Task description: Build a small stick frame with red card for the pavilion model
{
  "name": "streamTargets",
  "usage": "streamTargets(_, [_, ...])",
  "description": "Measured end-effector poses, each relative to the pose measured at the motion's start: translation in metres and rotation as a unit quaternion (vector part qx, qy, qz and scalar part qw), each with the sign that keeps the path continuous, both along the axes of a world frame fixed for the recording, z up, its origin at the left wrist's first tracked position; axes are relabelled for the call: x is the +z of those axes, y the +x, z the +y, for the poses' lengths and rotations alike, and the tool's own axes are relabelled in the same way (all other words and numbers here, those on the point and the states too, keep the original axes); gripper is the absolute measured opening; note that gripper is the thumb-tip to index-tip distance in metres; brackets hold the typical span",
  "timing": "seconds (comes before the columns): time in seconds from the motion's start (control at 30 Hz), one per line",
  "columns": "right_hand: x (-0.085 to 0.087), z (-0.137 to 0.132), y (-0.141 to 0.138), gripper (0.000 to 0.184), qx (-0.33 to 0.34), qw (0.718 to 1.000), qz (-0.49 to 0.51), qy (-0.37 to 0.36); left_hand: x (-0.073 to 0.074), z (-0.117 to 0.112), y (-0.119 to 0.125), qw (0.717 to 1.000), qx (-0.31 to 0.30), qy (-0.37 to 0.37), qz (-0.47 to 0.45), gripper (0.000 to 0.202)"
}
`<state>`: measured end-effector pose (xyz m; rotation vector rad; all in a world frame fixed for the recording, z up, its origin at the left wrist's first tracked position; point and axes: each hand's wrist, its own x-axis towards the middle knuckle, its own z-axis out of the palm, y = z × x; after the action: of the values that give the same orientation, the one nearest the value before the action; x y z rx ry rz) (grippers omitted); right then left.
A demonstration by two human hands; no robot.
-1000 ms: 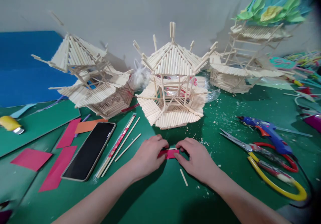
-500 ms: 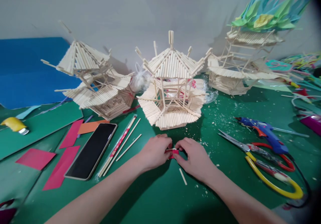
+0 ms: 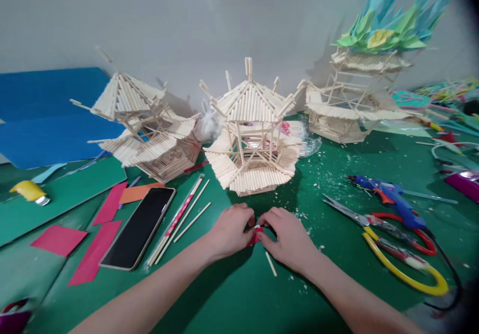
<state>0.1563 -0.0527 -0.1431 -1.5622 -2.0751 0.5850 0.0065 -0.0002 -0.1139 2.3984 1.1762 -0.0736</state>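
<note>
My left hand (image 3: pixel 231 230) and my right hand (image 3: pixel 285 237) meet on the green mat (image 3: pixel 239 294), fingertips pinched together on a small red paper piece (image 3: pixel 255 236). A short pale stick end shows between the fingertips. Most of the red piece is hidden by my fingers. Just behind my hands stands a six-sided stick pavilion model (image 3: pixel 251 134). A loose short wooden stick (image 3: pixel 271 263) lies on the mat beside my right hand.
A phone (image 3: pixel 138 226), long sticks (image 3: pixel 182 217) and red paper pieces (image 3: pixel 96 251) lie to the left. Scissors (image 3: pixel 385 241) and a blue glue gun (image 3: pixel 389 197) lie to the right. Two more stick models (image 3: pixel 145 129) (image 3: pixel 350 107) stand behind, against the wall.
My hands have drawn closer together, folding the red piece so less of it shows. The view has tilted up slightly.
</note>
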Motion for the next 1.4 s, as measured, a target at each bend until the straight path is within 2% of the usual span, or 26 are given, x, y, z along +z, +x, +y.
streamTargets(0.2, [0.001,-0.003,0.0,0.006,0.011,0.999,0.037,-0.005,0.003,-0.008,-0.005,0.998,0.021,-0.027,-0.046,0.014])
streamTargets(0.37, [0.001,-0.003,0.0,0.005,0.017,0.995,0.098,-0.016,0.003,-0.013,-0.006,0.99,0.059,-0.079,-0.103,0.012])
streamTargets(0.57, [0.004,-0.004,0.002,0.029,-0.017,0.97,0.237,-0.059,0.007,-0.018,-0.009,0.952,0.154,-0.178,-0.198,0.022])
streamTargets(0.67, [0.009,-0.008,0.002,0.019,-0.02,0.949,0.301,-0.09,0.014,-0.024,-0.008,0.909,0.209,-0.227,-0.279,0.023])
streamTargets(0.77, [0.012,-0.01,-0.001,0.02,-0.027,0.93,0.352,-0.104,0.018,-0.03,-0.005,0.813,0.279,-0.317,-0.402,0.022])
streamTargets(0.83, [0.013,-0.009,-0.002,0.022,-0.037,0.919,0.378,-0.107,0.018,-0.033,-0.001,0.772,0.299,-0.348,-0.441,0.021])
streamTargets(1.17, [0.011,-0.006,-0.002,0.024,-0.035,0.884,0.436,-0.163,0.01,-0.035,0.004,0.709,0.343,-0.345,-0.511,0.019])
streamTargets(1.27, [0.01,-0.006,0.001,0.025,-0.044,0.885,0.433,-0.163,0.006,-0.035,0.003,0.688,0.368,-0.344,-0.523,0.017])
streamTargets(1.4, [0.006,-0.005,0.008,0.025,-0.087,0.895,0.418,-0.129,0.003,-0.035,0.002,0.666,0.406,-0.319,-0.538,0.017])
